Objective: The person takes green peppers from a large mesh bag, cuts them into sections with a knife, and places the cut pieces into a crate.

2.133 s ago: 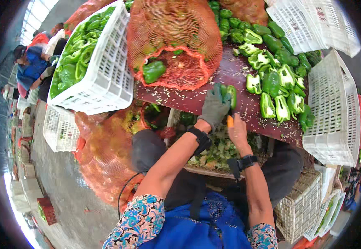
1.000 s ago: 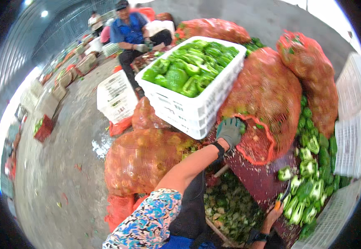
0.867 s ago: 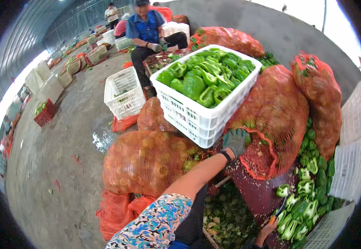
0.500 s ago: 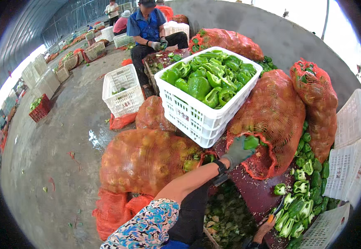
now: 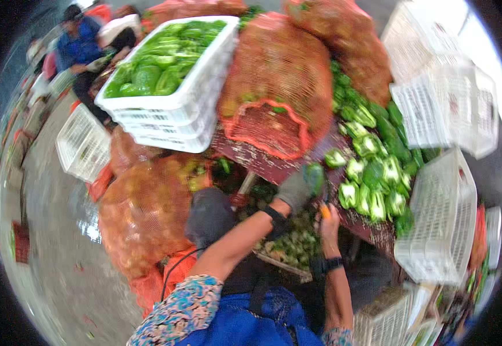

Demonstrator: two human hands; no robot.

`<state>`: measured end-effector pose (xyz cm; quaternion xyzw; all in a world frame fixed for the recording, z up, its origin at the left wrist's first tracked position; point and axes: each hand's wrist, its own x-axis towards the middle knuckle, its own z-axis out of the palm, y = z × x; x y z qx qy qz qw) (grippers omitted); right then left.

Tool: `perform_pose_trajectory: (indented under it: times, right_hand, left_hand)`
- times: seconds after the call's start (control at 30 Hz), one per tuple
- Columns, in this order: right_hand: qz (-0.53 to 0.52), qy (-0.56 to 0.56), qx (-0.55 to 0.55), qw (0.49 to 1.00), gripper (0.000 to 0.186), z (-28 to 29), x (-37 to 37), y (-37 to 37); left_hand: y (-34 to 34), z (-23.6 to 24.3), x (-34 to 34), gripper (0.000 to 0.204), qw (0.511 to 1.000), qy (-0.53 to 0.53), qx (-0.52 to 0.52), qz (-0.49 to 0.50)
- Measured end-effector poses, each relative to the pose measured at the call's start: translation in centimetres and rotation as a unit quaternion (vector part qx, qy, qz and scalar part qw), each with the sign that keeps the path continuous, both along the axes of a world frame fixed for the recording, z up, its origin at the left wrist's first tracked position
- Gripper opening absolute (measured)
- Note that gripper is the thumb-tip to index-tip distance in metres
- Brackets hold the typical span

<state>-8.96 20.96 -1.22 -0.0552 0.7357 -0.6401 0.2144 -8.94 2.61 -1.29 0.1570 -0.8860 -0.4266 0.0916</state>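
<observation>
My left hand (image 5: 295, 191), in a grey-green glove, is closed around a green bell pepper (image 5: 314, 179) above the front edge of the dark red table (image 5: 251, 153). Close on its right, my bare right hand (image 5: 329, 222) grips a knife (image 5: 325, 211) with an orange handle. The blade is blurred and lies beside the pepper. Several cut peppers (image 5: 376, 202) with pale insides lie heaped on the table to the right. Just beyond my hands, an orange mesh sack (image 5: 285, 63) rests with its mouth gaping toward me.
A white crate (image 5: 164, 104) full of cut green peppers stands at the far left of the table. More filled mesh sacks (image 5: 141, 207) sit at left. White crates (image 5: 435, 219) line the right side. Scraps (image 5: 291, 245) lie below my hands. Another person (image 5: 81, 43) sits at far left.
My left hand has drawn back from the sack's mouth with the pepper, toward my right hand and the knife. The view has swung to the right.
</observation>
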Motion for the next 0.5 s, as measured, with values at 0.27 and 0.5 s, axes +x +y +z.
perform_pose_trajectory:
  times: [0.27,0.5]
  right_hand:
    - [-0.031,0.176,0.079,0.981,0.023,1.2,1.9,-1.1]
    - [0.003,0.197,0.15,0.969,0.028,0.1,0.5,-1.5]
  left_hand:
    - [0.9,1.7,1.7,0.068,0.983,-0.067,-0.16,0.057]
    - [0.9,3.2,2.0,0.066,0.988,-0.085,-0.122,0.046]
